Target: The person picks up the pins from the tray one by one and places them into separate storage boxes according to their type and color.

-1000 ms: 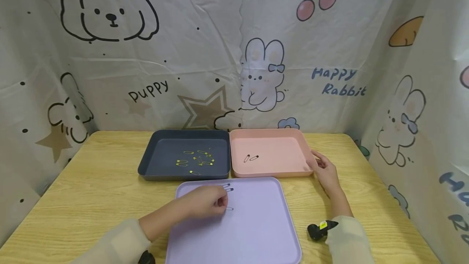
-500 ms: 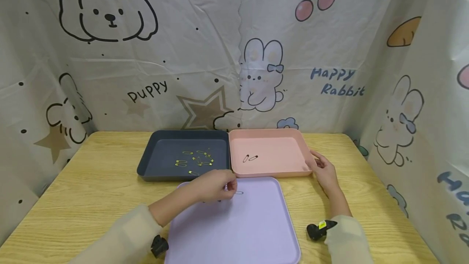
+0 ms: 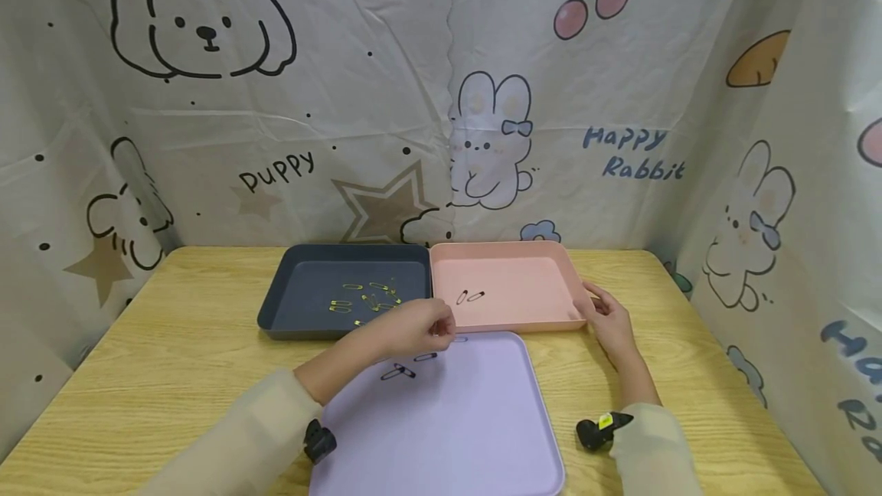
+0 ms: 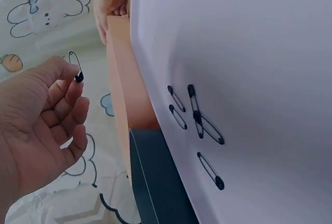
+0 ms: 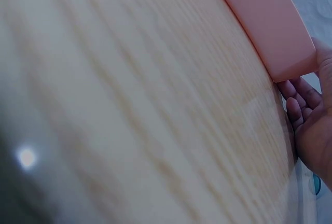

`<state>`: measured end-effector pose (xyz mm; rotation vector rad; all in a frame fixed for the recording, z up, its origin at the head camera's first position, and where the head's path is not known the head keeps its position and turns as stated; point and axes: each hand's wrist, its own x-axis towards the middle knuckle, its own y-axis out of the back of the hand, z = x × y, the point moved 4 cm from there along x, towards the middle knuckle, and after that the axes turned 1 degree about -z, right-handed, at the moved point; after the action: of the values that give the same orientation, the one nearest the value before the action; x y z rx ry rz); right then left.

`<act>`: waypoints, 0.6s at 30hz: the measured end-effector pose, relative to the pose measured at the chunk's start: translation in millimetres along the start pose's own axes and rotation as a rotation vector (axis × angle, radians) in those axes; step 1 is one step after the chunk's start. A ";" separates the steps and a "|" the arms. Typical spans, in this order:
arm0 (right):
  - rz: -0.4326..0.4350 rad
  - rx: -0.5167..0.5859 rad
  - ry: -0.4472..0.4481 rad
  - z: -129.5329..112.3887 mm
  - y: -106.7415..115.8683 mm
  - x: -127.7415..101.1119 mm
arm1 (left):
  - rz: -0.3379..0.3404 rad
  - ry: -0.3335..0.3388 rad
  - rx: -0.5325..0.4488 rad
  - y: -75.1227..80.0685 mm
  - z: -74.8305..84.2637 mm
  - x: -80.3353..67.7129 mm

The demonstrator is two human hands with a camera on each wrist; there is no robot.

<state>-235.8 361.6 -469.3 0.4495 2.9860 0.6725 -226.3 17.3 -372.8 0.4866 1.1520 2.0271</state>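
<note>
My left hand (image 3: 416, 327) is above the far edge of the lilac tray (image 3: 455, 435), near the front of the pink tray (image 3: 524, 278). Between its thumb and forefinger it pinches a black safety pin (image 4: 79, 78); the other fingers are loosely bent. Several more black safety pins (image 4: 209, 171) lie on the lilac tray, two of them crossed. Two dark safety pins (image 3: 476, 296) rest inside the pink tray. My right hand (image 3: 615, 330) grips that tray's front right corner, thumb over the rim and fingers against the outside.
A dark blue-grey tray (image 3: 303, 297) with several yellow safety pins (image 3: 340, 308) stands left of the pink one, touching it. All three trays sit on a wooden table (image 3: 179, 358). A printed cloth (image 3: 386, 121) hangs behind and at the sides.
My left hand has moved away from me and slightly right, from over the lilac tray towards the pink tray, carrying the safety pin. My right hand stays at the pink tray's corner.
</note>
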 end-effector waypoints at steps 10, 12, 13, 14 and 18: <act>-0.003 0.002 -0.004 -0.2 0.0 0.5 | 0.031 0.001 -0.023 5.7 -1.8 11.7; -0.001 0.003 -0.002 0.1 0.0 0.6 | 0.041 0.000 -0.017 6.6 -1.8 14.3; -0.001 0.003 -0.002 0.2 0.0 0.6 | 0.047 -0.001 -0.015 7.2 -1.6 15.8; -0.001 0.003 0.000 0.3 -0.1 0.7 | 0.051 0.000 -0.016 7.8 -1.5 17.2; 0.000 0.005 -0.001 0.4 -0.4 0.9 | 0.060 0.007 -0.029 9.6 -1.8 22.9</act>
<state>-236.7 361.7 -469.9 0.4499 2.9876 0.6656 -246.4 30.6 -366.3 0.5052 1.1229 2.0959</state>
